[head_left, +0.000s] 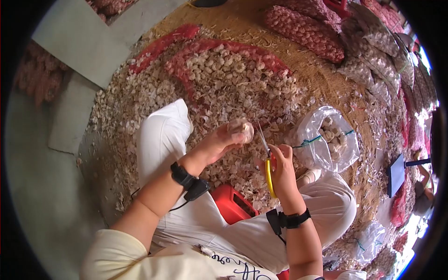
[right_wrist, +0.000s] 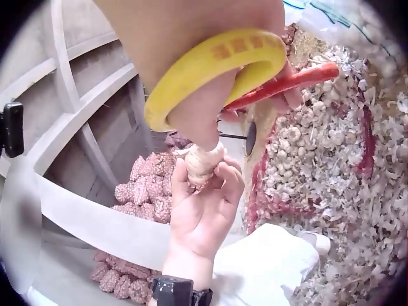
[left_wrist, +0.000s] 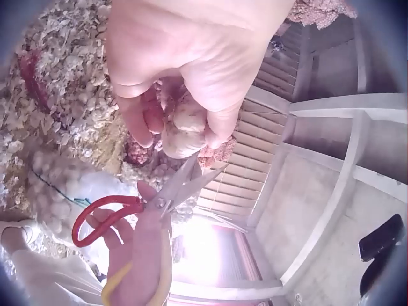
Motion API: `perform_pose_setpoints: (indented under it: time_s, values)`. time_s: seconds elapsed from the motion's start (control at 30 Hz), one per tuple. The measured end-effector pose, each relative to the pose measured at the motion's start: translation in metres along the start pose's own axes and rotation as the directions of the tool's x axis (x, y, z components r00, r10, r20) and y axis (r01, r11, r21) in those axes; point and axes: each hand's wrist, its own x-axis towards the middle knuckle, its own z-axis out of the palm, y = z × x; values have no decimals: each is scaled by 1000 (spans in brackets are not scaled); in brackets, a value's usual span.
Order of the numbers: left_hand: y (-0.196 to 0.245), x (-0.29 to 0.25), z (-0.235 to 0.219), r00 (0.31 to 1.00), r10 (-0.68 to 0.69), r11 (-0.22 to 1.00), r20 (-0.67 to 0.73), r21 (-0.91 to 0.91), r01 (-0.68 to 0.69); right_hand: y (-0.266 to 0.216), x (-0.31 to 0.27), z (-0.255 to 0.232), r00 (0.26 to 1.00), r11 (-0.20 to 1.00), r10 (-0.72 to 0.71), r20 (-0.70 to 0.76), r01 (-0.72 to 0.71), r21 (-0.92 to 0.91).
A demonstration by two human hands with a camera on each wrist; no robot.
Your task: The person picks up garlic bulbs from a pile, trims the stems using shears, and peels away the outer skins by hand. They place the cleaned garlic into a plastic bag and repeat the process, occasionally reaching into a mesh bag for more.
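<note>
My left hand grips a pale garlic bulb between the thumb and fingers, held out over the heap of skins. In the left wrist view the bulb shows whitish skin, partly covered by the fingers. My right hand holds scissors with one yellow and one red handle loop, and the fingers are through the loops. The blades stand apart, their tips close below the bulb in the left wrist view. In the right wrist view the yellow handle hides the blades.
Loose garlic bulbs and dry skins cover the floor ahead, beside red netting. On the right stands a clear plastic bag containing bulbs. A red plastic container sits between the legs. Filled mesh sacks lie at the back.
</note>
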Motion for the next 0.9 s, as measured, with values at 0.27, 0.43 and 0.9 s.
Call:
perform_pose_setpoints:
  time_s: [0.27, 0.43, 0.9]
  values:
    - [-4, 12, -1, 999, 33, 999, 6, 36, -33, -6, 8, -1, 1000, 994, 9, 30, -5, -105]
    - [-13, 23, -3, 982, 165, 966, 87, 186, -179, -7, 11, 1, 999, 981, -53, 8, 53, -187]
    - [-16, 16, 2, 923, 380, 715, 58, 615, -333, -3, 6, 20, 989, 991, 134, 59, -135, 14]
